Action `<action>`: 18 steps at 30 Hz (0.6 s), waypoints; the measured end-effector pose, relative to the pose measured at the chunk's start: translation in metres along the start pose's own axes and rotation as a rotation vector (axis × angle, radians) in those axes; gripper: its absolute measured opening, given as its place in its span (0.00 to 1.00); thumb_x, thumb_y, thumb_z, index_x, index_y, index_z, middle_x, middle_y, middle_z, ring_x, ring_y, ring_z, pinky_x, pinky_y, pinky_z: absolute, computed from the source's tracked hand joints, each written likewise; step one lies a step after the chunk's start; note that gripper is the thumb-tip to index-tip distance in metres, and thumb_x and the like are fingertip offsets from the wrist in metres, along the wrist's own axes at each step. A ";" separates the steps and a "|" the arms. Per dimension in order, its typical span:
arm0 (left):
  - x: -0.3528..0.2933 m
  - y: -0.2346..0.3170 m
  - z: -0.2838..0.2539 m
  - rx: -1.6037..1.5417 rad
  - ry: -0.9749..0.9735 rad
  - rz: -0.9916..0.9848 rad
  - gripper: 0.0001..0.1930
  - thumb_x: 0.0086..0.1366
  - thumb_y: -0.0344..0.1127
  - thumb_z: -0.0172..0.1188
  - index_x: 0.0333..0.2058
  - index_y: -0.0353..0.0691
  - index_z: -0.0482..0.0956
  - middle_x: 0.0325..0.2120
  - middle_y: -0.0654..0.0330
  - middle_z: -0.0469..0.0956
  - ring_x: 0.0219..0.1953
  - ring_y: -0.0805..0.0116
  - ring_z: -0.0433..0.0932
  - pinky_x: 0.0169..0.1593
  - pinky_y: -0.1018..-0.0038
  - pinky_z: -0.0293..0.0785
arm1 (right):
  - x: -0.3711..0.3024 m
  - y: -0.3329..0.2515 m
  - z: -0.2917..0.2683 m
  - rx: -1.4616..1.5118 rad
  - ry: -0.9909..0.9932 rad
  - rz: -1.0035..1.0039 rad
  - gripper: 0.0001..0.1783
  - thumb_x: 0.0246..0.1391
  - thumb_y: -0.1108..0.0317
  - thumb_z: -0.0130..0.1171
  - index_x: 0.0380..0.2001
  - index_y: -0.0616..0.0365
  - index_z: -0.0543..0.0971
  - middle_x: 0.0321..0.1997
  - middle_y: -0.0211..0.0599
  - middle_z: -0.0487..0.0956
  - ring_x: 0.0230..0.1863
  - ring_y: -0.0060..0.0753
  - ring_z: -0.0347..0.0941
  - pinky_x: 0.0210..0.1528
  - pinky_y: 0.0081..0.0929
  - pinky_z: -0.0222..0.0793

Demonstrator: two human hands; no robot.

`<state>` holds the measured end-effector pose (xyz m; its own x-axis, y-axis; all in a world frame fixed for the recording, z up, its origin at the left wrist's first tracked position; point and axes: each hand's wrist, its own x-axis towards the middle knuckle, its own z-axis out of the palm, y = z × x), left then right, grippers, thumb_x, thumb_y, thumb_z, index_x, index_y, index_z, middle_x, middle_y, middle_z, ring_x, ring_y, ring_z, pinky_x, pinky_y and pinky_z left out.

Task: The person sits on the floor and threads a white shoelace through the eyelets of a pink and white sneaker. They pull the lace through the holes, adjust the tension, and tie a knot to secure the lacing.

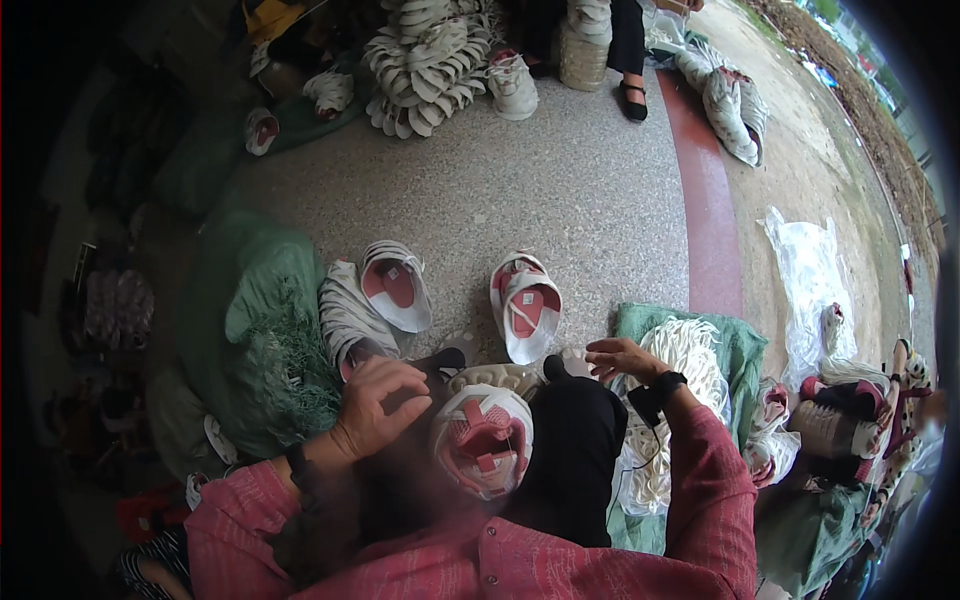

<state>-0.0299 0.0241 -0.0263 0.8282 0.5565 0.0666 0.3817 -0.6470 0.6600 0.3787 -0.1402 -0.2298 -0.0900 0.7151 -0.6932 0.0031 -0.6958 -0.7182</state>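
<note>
Between my knees rests a white and pink sneaker (487, 398), its pink mouth facing up and no hand on it. My left hand (378, 402) hovers just left of it, fingers loosely curved with the thumb apart and nothing visible in them. To the right, my right hand (622, 360) reaches over my knee beside a bundle of white shoelaces (690, 350), fingers stretched out and apart. On the floor ahead stand a white shoe with a pink insole (395, 288) and a second white and pink shoe (526, 305) with a lace across its opening.
A row of nested white shoe pieces (345, 310) leans by a green sack (265, 330) on the left. More shoe pieces are piled (425, 70) at the far side, near another person's black shoe (634, 102). Clear plastic sheeting (808, 290) lies right.
</note>
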 end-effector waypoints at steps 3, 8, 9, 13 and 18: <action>-0.001 0.001 0.001 0.004 -0.006 -0.013 0.11 0.60 0.40 0.66 0.33 0.39 0.82 0.40 0.56 0.83 0.46 0.57 0.78 0.54 0.64 0.69 | -0.042 0.016 -0.010 0.109 0.075 -0.044 0.35 0.63 0.52 0.61 0.62 0.68 0.69 0.53 0.45 0.79 0.48 0.35 0.81 0.47 0.31 0.79; -0.003 0.003 0.005 0.014 0.019 0.005 0.09 0.62 0.38 0.63 0.34 0.37 0.82 0.39 0.55 0.83 0.45 0.56 0.77 0.53 0.65 0.69 | -0.099 0.062 -0.020 0.222 0.286 -0.064 0.33 0.61 0.53 0.61 0.61 0.67 0.71 0.51 0.43 0.81 0.46 0.38 0.81 0.47 0.33 0.79; -0.004 0.003 0.006 0.001 0.029 0.000 0.09 0.61 0.37 0.63 0.33 0.37 0.82 0.39 0.55 0.83 0.45 0.56 0.78 0.53 0.65 0.69 | -0.108 0.076 -0.020 0.221 0.362 -0.018 0.32 0.62 0.53 0.61 0.60 0.67 0.72 0.51 0.42 0.81 0.45 0.37 0.81 0.46 0.32 0.79; -0.006 0.006 0.011 0.003 0.019 -0.019 0.07 0.61 0.35 0.63 0.34 0.38 0.82 0.39 0.55 0.82 0.45 0.57 0.78 0.52 0.66 0.70 | -0.142 0.143 -0.010 0.225 0.483 0.009 0.25 0.63 0.57 0.59 0.54 0.67 0.75 0.45 0.41 0.82 0.39 0.33 0.82 0.37 0.27 0.79; -0.004 0.008 0.015 0.013 0.030 -0.026 0.07 0.62 0.34 0.62 0.34 0.38 0.82 0.39 0.56 0.83 0.44 0.59 0.78 0.52 0.67 0.70 | -0.172 0.203 0.016 0.261 0.605 0.137 0.18 0.60 0.61 0.60 0.46 0.66 0.79 0.37 0.36 0.82 0.31 0.29 0.81 0.31 0.25 0.78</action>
<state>-0.0242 0.0085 -0.0327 0.8054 0.5883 0.0717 0.4085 -0.6387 0.6521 0.3789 -0.4057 -0.2558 0.4687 0.4780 -0.7429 -0.2724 -0.7217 -0.6363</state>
